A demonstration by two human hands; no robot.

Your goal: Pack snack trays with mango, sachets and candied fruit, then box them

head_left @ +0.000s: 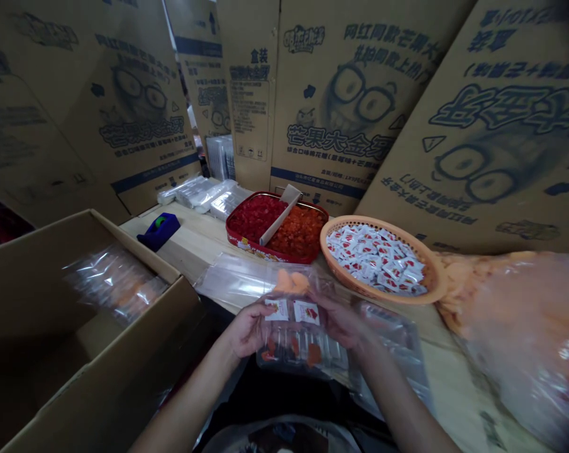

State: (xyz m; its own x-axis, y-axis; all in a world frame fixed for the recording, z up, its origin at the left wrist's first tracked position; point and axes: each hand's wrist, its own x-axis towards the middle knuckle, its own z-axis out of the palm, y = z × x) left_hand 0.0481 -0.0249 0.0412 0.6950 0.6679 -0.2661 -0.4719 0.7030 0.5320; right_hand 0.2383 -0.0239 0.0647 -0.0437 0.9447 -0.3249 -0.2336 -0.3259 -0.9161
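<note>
A clear plastic tray [284, 360] with compartments is held between my two hands, just over the table's front edge. Two white printed sachets [292, 311] lie in its middle, orange candies [291, 282] sit at the far end, and small red-orange pieces [314, 354] show in the near compartments. Wrapped around the tray's left side is my left hand [250, 328], its thumb by the left sachet. On the right edge my right hand [343, 322] grips the tray, its fingers partly blurred. A flat clear plastic sheet or bag [232, 280] lies just beyond.
An orange basket [432, 277] of white sachets stands right of a red divided tin [265, 253] of red and orange pieces. At left are an open carton [175, 296] with filled packs and a blue tape dispenser [160, 231]. A large bag of orange candies [515, 327] sits right.
</note>
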